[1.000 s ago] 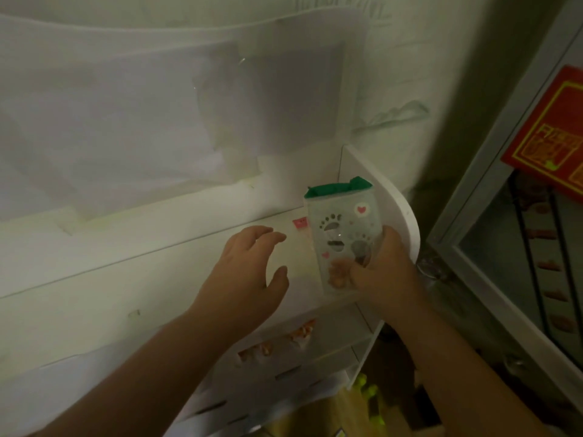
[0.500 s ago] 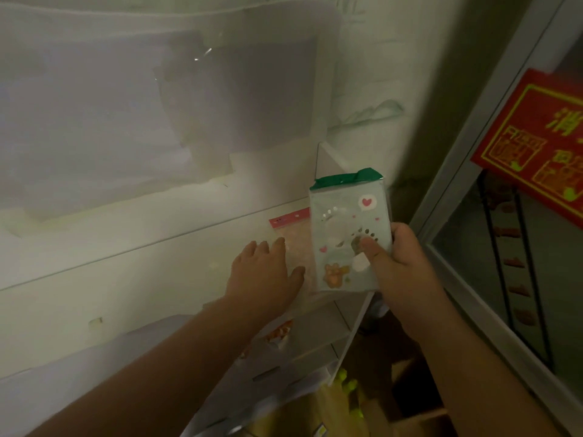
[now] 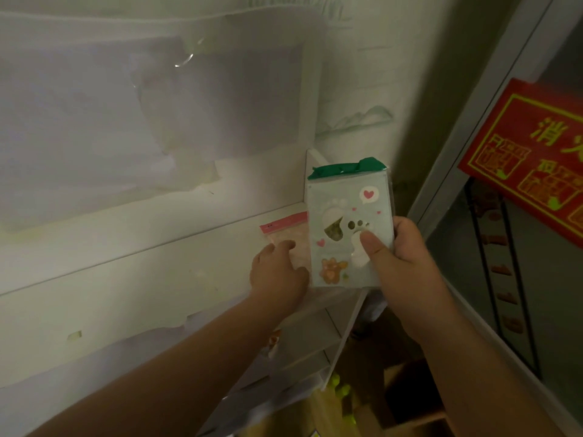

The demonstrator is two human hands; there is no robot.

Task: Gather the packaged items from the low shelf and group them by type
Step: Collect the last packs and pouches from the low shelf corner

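On the far left, from nine up to eleven o'clock, pale sheets of paper (image 3: 94,121) are stuck to the wall under glossy tape that catches the light. Below them the white shelf unit (image 3: 132,279) runs across at a slant, its top board bare and scuffed, with a small chip in the front edge down at eight o'clock.

Near the centre, the left hand (image 3: 279,272) reaches in from seven o'clock and lies palm down on that top board. Its fingers are close together and rest on a clear zip bag with a pink strip (image 3: 285,230) along its top, which lies flat on the board at the right end. Whether the fingertips are curling under the bag's edge I cannot tell.

Just to the right, touching nothing on the shelf, a pale green packet with a dark green top fold (image 3: 348,225) stands upright in the air, printed with paw marks, a heart bubble and a small bear. The right hand (image 3: 400,257) comes in from five o'clock and pinches it, thumb pressed on the front near the lower right, fingers wrapped behind the right edge.

Beneath the hands, lower tiers of the shelf step down toward six o'clock. At three o'clock a red sign with yellow characters (image 3: 533,162) hangs on a glass door with a pale frame (image 3: 473,121).
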